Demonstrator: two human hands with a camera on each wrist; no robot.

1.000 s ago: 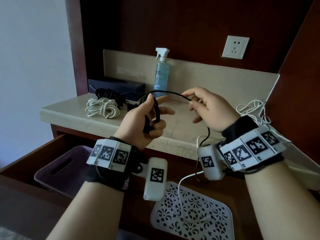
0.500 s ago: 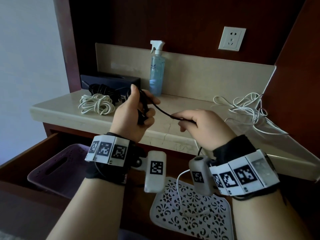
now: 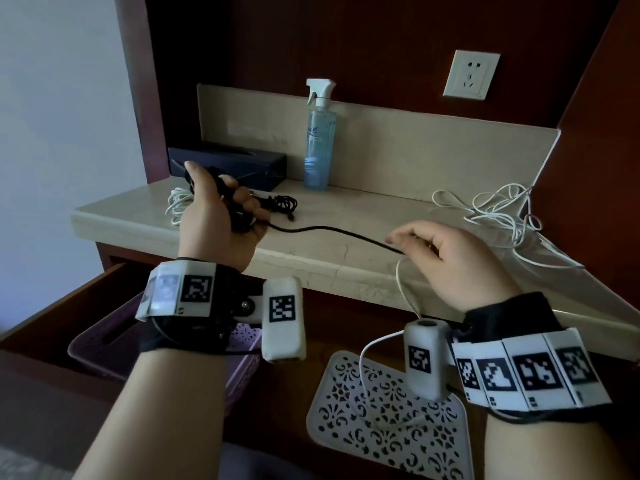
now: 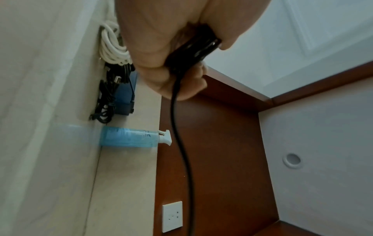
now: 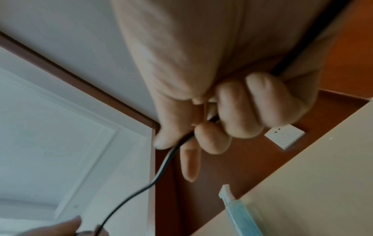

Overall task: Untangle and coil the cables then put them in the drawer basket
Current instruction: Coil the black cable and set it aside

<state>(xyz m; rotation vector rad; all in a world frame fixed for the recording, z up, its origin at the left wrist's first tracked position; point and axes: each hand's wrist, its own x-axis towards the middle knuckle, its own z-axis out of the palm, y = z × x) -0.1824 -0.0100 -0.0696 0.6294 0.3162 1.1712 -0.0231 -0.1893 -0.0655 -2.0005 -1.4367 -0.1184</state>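
My left hand (image 3: 221, 216) is raised over the counter's left side and grips a bundle of black cable loops (image 3: 239, 216) (image 4: 193, 47). From it one strand of the black cable (image 3: 329, 232) (image 4: 177, 127) runs right to my right hand (image 3: 440, 258), which pinches it between thumb and curled fingers (image 5: 212, 127) above the counter's front edge. A coiled white cable (image 3: 176, 202) (image 4: 113, 47) and a black cable heap (image 3: 277, 202) lie behind my left hand. A tangled white cable (image 3: 498, 216) sprawls at the counter's right. The purple basket (image 3: 100, 344) sits in the open drawer below.
A blue spray bottle (image 3: 320, 140) and a dark box (image 3: 235, 164) stand at the back of the beige counter (image 3: 346, 209). A wall socket (image 3: 471, 74) is above. A white perforated tray (image 3: 381, 427) lies low, right of the basket. Wooden walls close in on the right.
My left hand rose and moved left with the coil. My right hand slid rightward and down along the cable, so the strand between them is now longer and nearly straight.
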